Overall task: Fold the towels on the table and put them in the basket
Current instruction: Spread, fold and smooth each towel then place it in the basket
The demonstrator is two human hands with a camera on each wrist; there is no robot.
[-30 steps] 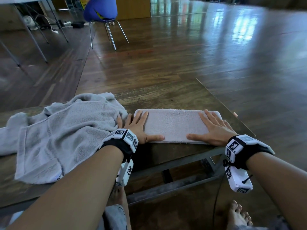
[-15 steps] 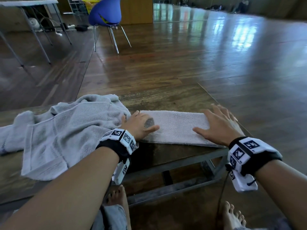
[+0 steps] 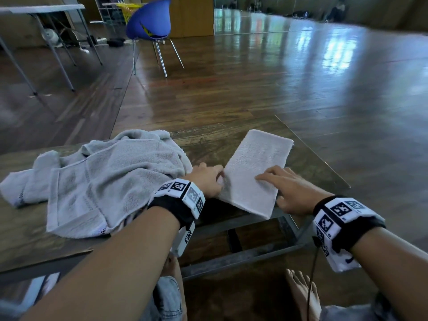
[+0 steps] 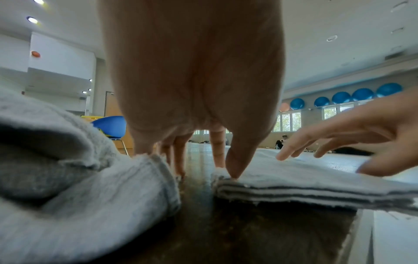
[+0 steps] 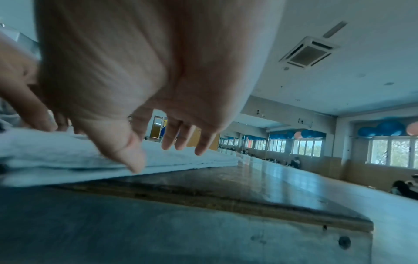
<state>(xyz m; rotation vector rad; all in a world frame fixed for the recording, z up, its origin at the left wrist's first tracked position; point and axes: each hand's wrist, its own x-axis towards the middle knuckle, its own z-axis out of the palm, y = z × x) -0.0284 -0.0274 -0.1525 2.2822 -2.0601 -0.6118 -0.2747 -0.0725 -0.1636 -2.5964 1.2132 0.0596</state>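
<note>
A pale towel (image 3: 257, 167), folded into a narrow strip, lies on the wooden table (image 3: 215, 137) and points away from me; its near end overhangs the front edge. My left hand (image 3: 218, 176) is curled at its near left corner, thumb (image 4: 234, 167) on top, index finger just behind the edge. My right hand (image 3: 275, 181) is spread flat over the strip's near part, with its thumb (image 5: 133, 160) at the right edge and fingers straight. A crumpled grey towel (image 3: 104, 181) lies to the left, against my left wrist.
The table's right corner (image 3: 347, 185) is close to the strip, with a metal frame (image 3: 243, 258) below the front edge. A blue chair (image 3: 148, 22) stands on the wooden floor beyond, a yellow basket-like thing (image 3: 126, 9) behind it. My bare feet are under the table.
The folded strip has swung from lying crosswise to pointing away from me. My left hand went from flat to curled at its corner; my right hand slid to the near end.
</note>
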